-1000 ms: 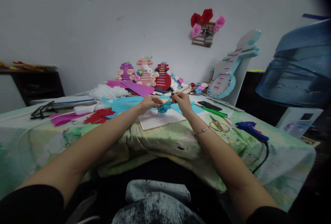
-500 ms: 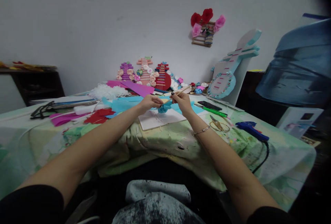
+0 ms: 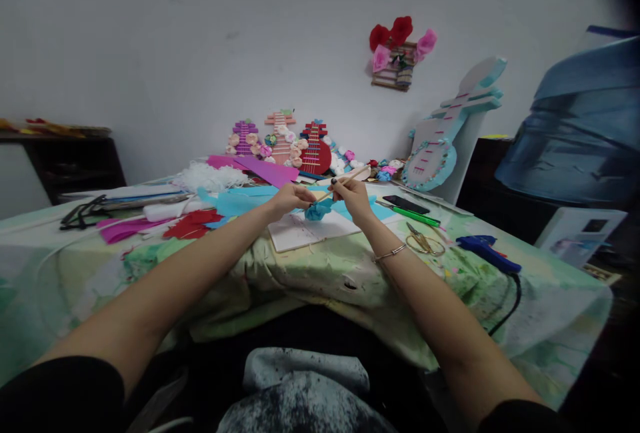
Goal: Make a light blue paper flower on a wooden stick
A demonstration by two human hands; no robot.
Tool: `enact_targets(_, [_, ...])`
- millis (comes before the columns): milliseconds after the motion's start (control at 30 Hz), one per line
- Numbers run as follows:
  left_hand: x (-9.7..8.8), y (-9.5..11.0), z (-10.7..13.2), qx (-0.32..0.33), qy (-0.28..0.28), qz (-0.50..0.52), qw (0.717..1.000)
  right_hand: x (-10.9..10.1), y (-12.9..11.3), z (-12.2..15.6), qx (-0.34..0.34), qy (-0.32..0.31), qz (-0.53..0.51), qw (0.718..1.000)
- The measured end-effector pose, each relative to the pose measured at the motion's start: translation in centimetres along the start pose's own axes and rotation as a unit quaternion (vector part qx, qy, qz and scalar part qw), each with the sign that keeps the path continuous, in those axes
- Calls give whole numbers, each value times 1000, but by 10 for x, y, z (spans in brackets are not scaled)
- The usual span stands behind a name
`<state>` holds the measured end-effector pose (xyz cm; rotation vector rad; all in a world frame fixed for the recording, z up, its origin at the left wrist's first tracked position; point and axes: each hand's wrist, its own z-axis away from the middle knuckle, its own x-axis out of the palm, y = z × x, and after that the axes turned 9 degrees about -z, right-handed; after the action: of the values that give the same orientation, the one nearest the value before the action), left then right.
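Note:
Over the white pad (image 3: pixel 295 233) at the table's front, both hands are close together around a small bunched piece of blue crepe paper (image 3: pixel 317 211). My left hand (image 3: pixel 293 199) is closed, with its fingertips pinching the paper's left upper edge. In my right hand (image 3: pixel 351 198) is a thin wooden stick (image 3: pixel 361 172), slanting down left to the blue paper, its upper end standing out above the fingers. The right fingertips are also beside the paper; whether they touch it is unclear. Flat sheets of light blue crepe paper (image 3: pixel 240 201) lie behind the hands.
Gold-handled scissors (image 3: pixel 424 241), a green cutter (image 3: pixel 414 215), a black phone (image 3: pixel 406 204) and a blue glue gun (image 3: pixel 487 253) with its cord lie right. Left are red paper (image 3: pixel 193 225), magenta paper (image 3: pixel 131 227) and glasses (image 3: pixel 83 213). Instrument-shaped boards, including a red one (image 3: pixel 316 153), stand behind.
The blue paper piece has turned slightly and shows a rounder, fuller side. Both hands stay in almost the same place, still holding the paper and the stick.

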<state>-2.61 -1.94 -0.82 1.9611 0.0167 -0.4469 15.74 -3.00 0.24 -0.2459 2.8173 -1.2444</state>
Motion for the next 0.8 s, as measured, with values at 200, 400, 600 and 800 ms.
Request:
enact_targets(200, [1, 1, 1, 1, -3, 6, 1000, 0, 0, 0, 1, -3, -9, 1000])
enact_targets(400, [1, 1, 1, 0, -12, 5, 1000, 2, -2, 1, 5, 2, -7, 1000])
enact_targets(600, [0, -1, -1, -3, -9, -2, 1000, 2, -5, 3, 11, -6, 4, 1000])
enact_targets(800, [-1, -1, -1, -13, -14, -9, 1000, 2, -5, 3, 14, -18, 9, 1000])
